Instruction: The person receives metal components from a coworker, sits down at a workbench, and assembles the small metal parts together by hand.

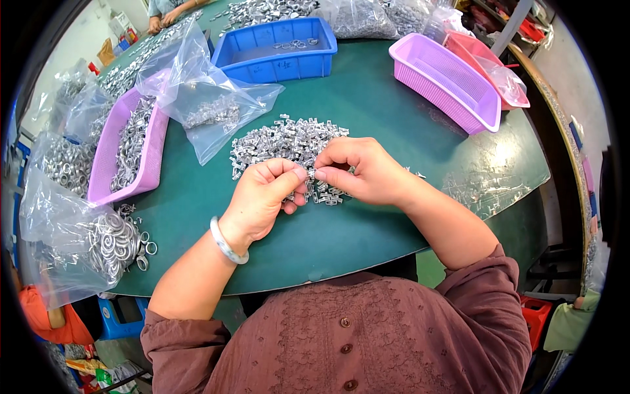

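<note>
My left hand (262, 194) and my right hand (367, 172) meet over the near edge of a pile of small silver metal pieces (279, 141). Thumb and fingers of both hands are closed in a pinch on one small silver metal piece (311, 174) between them. Its exact shape is too small to make out, and the fingertips partly cover it. The pile spreads behind and beneath my hands on the green tabletop (367, 230), and a few loose pieces lie right of my right hand. A pale bangle circles my left wrist.
A purple basket of metal rings (154, 161) stands at left, beside plastic bags (59, 217) and spilled rings (115, 246). A blue tray (275, 69) sits at the back, another purple basket (446, 82) and a red basket (518, 98) at right. Across the table is another person's hand (172, 16).
</note>
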The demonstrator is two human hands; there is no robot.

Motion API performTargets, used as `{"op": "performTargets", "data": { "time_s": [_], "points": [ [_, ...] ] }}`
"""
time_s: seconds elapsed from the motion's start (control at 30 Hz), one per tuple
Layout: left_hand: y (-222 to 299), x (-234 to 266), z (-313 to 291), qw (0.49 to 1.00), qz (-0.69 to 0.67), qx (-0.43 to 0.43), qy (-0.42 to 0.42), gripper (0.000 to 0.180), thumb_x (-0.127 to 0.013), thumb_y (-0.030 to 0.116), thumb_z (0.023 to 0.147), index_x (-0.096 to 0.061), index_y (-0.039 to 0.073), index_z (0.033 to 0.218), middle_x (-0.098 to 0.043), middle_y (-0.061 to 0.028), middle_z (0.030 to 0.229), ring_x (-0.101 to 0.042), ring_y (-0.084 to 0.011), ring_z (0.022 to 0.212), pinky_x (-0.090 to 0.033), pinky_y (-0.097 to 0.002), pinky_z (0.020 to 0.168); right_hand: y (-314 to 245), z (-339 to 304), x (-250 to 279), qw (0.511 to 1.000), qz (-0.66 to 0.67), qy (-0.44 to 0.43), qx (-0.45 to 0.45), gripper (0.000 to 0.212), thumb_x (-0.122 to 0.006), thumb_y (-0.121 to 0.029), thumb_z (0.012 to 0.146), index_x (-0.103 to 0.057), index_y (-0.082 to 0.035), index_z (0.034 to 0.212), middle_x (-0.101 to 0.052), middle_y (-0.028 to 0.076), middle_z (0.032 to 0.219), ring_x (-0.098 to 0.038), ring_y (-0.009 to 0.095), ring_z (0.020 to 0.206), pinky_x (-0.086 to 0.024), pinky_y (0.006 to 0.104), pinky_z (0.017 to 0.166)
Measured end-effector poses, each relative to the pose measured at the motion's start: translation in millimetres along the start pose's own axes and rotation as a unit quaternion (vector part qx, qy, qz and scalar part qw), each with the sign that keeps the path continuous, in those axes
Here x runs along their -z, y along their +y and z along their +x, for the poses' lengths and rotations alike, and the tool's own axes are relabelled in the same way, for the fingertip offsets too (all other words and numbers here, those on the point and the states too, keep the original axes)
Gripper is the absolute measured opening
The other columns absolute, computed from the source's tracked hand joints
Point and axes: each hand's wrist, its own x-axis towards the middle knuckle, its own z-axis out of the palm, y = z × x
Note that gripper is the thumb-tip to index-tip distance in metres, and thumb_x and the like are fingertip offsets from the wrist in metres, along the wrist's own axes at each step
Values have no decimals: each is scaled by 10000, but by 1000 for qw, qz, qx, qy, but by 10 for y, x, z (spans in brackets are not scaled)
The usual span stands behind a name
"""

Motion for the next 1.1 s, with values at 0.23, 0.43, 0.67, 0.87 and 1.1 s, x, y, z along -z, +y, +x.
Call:
{"op": "performTargets", "data": {
  "time_s": [0.23, 0.43, 0.67, 0.87, 1.1],
  "points": [
    [-34, 4, 9, 1000, -9, -26, -10, 66, -571, 107, 833, -580, 53, 870, -570, -14, 718, -532, -90, 603, -399, -196, 494, 24, 3, -8, 998, -19, 15, 59, 61, -621, -29, 737, -593, -15, 790, -574, 74, 728, -547, 202, 685, -438, 296, 596],
    [-20, -5, 3, 998, -51, -16, -13, 78, -556, 108, 842, -575, 53, 894, -572, -21, 732, -536, -100, 611, -405, -202, 500, 1, 20, -24, 989, -75, 54, 117, 99, -625, -29, 691, -573, -38, 775, -556, 76, 729, -545, 265, 703, -446, 347, 613],
    [3, -5, -11, 998, -52, 22, -20, 93, -540, 146, 858, -568, 59, 876, -565, -27, 728, -537, -109, 623, -409, -208, 510, -25, 14, -30, 989, -80, 48, 118, 112, -633, -41, 688, -572, -43, 782, -553, 79, 737, -543, 273, 720, -443, 355, 629],
    [36, 74, 30, 990, -135, -19, -18, 69, -506, 120, 839, -528, 58, 860, -558, -57, 803, -545, -147, 692, -438, -238, 564, 62, 25, -40, 989, -106, 45, 97, 100, -626, -53, 693, -581, -52, 782, -538, 85, 772, -524, 289, 778, -431, 382, 678],
    [24, 136, 57, 977, -204, -40, -42, 141, -445, 92, 811, -518, 23, 910, -561, -104, 871, -546, -179, 762, -475, -277, 620, 131, 38, -189, 967, -219, -19, 132, 73, -613, -92, 677, -610, -104, 749, -494, 59, 764, -482, 258, 779, -397, 362, 700]
  ]
}}
